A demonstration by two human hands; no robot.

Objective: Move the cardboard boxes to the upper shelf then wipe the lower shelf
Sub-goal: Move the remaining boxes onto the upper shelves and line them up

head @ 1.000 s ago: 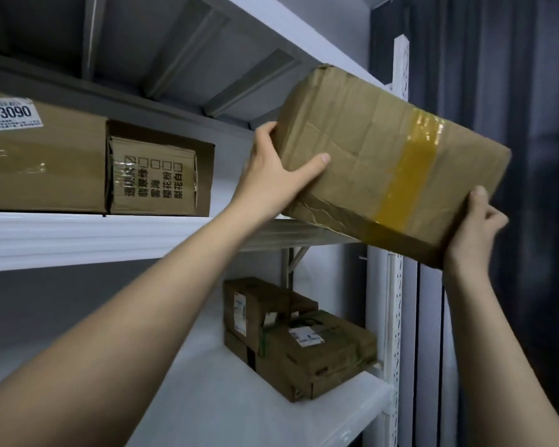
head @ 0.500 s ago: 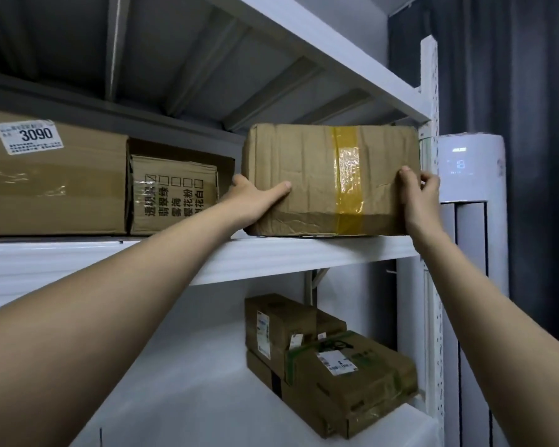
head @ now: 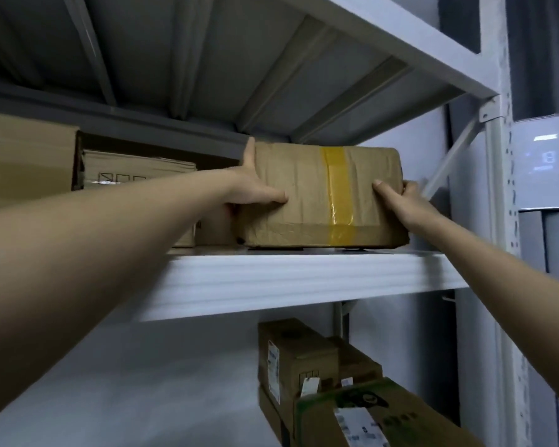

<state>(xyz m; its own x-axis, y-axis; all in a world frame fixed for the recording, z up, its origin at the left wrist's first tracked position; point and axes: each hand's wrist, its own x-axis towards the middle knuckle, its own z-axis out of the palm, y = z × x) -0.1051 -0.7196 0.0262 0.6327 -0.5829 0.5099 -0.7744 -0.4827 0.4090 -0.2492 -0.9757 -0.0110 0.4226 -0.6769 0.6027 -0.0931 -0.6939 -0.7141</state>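
**Taped box sitting on the upper shelf, both hands on it**

So the taped cardboard box with the yellow tape strip sits flat on the upper shelf, right between the two hands. The left hand grasps its left end: thumb lies across the front face, one finger points up along the left edge, and the rest are hidden behind the box. The right hand grips the right end, thumb on the front and fingers curled round the side.

Left of the left hand, two more cardboard boxes are on the same shelf: a printed box just beside it and a big plain box farther out. Below the hands, a stack of small boxes is on the lower shelf, with a green-taped box at the front.
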